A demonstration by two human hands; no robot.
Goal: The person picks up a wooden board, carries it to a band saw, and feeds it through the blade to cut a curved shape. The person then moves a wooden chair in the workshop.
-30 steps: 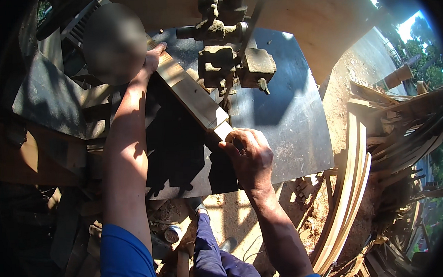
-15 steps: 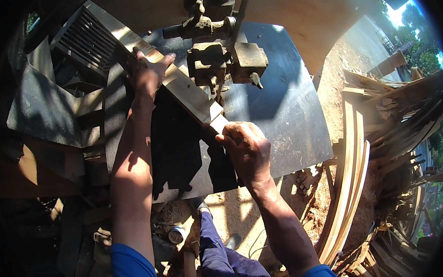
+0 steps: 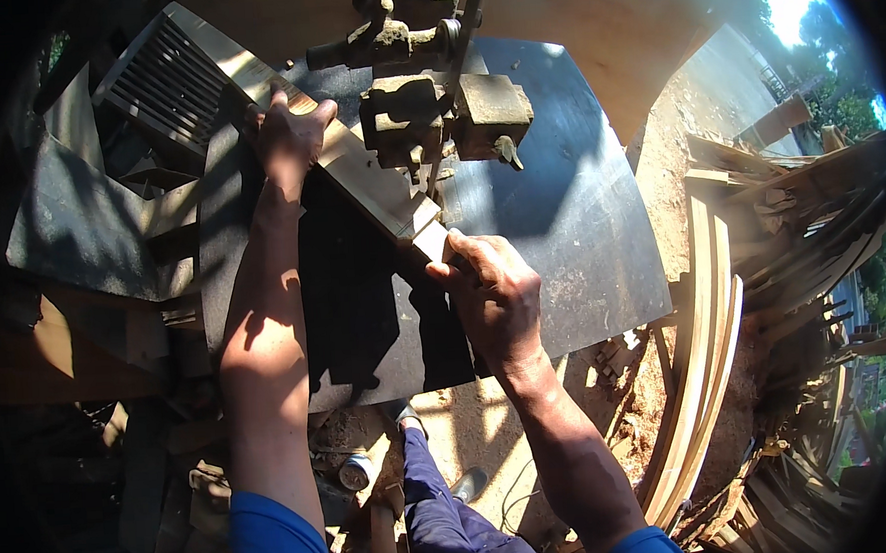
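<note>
A long pale wooden rail (image 3: 366, 175) lies diagonally across the dark table (image 3: 593, 269) of a band saw. Its upper left part borders a row of slats (image 3: 168, 86), seemingly one slatted frame. My left hand (image 3: 291, 139) grips the rail about midway, thumb over the top and fingers along the far edge. At the rail's near right end, my right hand (image 3: 499, 294) pinches the narrower, stepped tip between thumb and fingers. The saw's thin blade (image 3: 435, 172) runs down beside the rail, close to that end. Above it hang the dusty blade guide blocks (image 3: 495, 119).
Long curved wooden strips (image 3: 703, 363) lean at the right, near a heap of scrap wood (image 3: 811, 217). A bent dark panel (image 3: 79, 220) stands left of the table. Below, a round can (image 3: 355, 471) sits among offcuts near my feet, and sawdust covers the ground.
The view has shifted slightly, moving saw and rail a little left in the picture. Both hands keep their hold; the rail has barely moved against the blade.
</note>
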